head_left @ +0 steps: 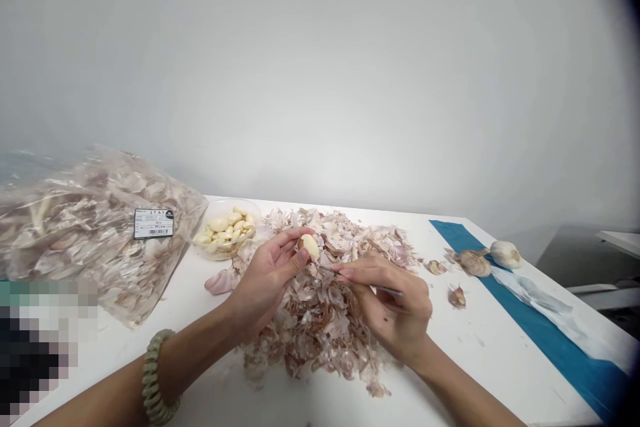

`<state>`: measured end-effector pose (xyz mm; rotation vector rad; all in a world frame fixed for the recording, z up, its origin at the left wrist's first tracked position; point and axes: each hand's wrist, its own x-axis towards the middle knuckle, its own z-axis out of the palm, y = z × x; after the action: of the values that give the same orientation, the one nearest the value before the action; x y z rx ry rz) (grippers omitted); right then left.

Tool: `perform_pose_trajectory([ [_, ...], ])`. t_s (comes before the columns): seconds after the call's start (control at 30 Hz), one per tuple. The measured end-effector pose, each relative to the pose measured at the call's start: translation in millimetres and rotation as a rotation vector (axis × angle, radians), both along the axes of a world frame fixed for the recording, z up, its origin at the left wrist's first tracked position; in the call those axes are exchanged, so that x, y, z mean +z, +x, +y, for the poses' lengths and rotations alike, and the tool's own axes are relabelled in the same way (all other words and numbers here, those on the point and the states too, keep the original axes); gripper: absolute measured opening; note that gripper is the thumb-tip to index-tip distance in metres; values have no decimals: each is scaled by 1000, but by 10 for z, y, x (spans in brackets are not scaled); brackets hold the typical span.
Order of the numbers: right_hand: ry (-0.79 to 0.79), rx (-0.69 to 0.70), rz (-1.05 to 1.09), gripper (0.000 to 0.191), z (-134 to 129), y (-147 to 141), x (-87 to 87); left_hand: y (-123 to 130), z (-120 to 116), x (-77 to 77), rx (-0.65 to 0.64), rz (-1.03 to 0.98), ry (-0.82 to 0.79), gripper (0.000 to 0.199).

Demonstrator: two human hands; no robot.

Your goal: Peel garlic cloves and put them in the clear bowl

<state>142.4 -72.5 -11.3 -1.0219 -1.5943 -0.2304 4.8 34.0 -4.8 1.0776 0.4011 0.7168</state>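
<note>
Between the thumb and fingers of my left hand [267, 277] is a garlic clove [310, 246], pale on its right side with some brownish skin on its left. My right hand [393, 303] is closed around a thin metal tool [387, 291], whose tip points left, just below and right of the clove. Both hands are above a big heap of loose garlic skins [330, 327]. To the left, a clear round bowl [215, 255] contains several peeled cloves [227, 230].
A clear plastic bag [120, 267] full of skins lies at the left. On the right are a whole bulb [506, 254], a brownish bulb [474, 263], unpeeled cloves [457, 297] and a blue strip [530, 327] on the white table [500, 353]. A wall stands behind.
</note>
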Motion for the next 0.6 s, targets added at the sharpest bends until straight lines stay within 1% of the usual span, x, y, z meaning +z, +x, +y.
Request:
perform_pose_trajectory([
  [0.1,-23,-24,99,33,4,-16,12,-5,5,-5,3,2,0,33],
  [0.3,-107,-6,347,15,23,-49,56,-1,9,-19,27,-9,-36,34],
  [0.43,-183,-39,448,5,38,-41,54,0,24,-32,44,2,-33,33],
  [0.5,-205,-51,475,2,41,-34,46,-2,32,-39,48,2,-10,31],
  [0.6,-224,-37,521,4,45,-25,32,-4,35,-41,55,12,14,29],
])
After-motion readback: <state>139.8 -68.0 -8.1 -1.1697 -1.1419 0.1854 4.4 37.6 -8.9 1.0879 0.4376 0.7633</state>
